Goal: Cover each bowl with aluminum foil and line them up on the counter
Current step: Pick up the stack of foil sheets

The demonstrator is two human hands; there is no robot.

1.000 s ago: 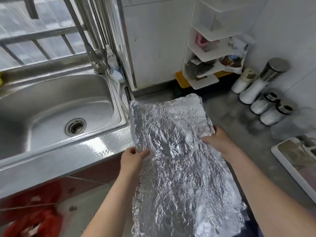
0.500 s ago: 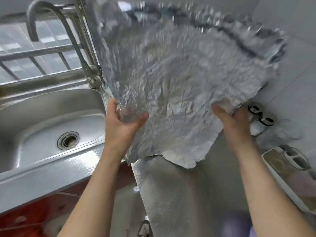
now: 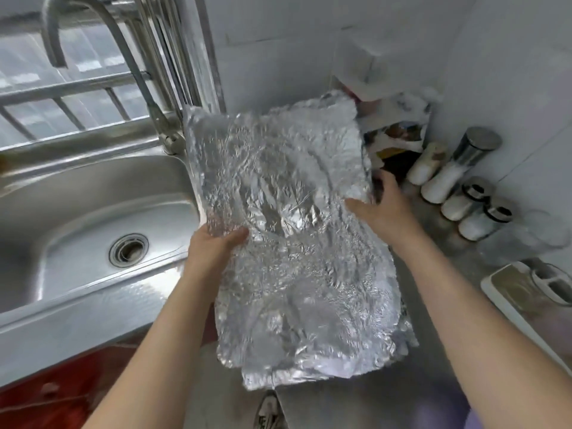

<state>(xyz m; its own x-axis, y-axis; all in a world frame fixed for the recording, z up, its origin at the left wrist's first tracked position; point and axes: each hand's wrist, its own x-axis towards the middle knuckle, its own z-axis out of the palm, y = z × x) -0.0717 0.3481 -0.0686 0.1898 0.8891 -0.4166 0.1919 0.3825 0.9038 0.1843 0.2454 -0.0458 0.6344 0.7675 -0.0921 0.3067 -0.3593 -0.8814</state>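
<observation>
Foil [image 3: 284, 227]: one crumpled sheet, held in the air over the surface [image 3: 445, 255] just right of the sink [image 3: 93, 212]. Its far end points at the back wall and its near end hangs out past the front edge.
Left hand [image 3: 213, 246]: pinches the sheet's left edge, thumb on top and fingers underneath.
Right hand [image 3: 383, 209]: holds the sheet's right edge, thumb lying on the foil and the other fingers spread beyond it.
Bowls: none in view. Whether one sits hidden under the sheet, I cannot tell.
Done: judging from this, only a sheet is in the hands and ready. No covered bowl and no row shows on the surface.
Left: nearly everything, it seems. The sheet has to go over a bowl and be pressed round its rim, then the same for each other bowl, then the lining up.
Back right corner: shakers [image 3: 458, 187] stand grouped by the wall, near the right hand.
Right edge: a tray [image 3: 507, 292], apart from the foil.
</observation>
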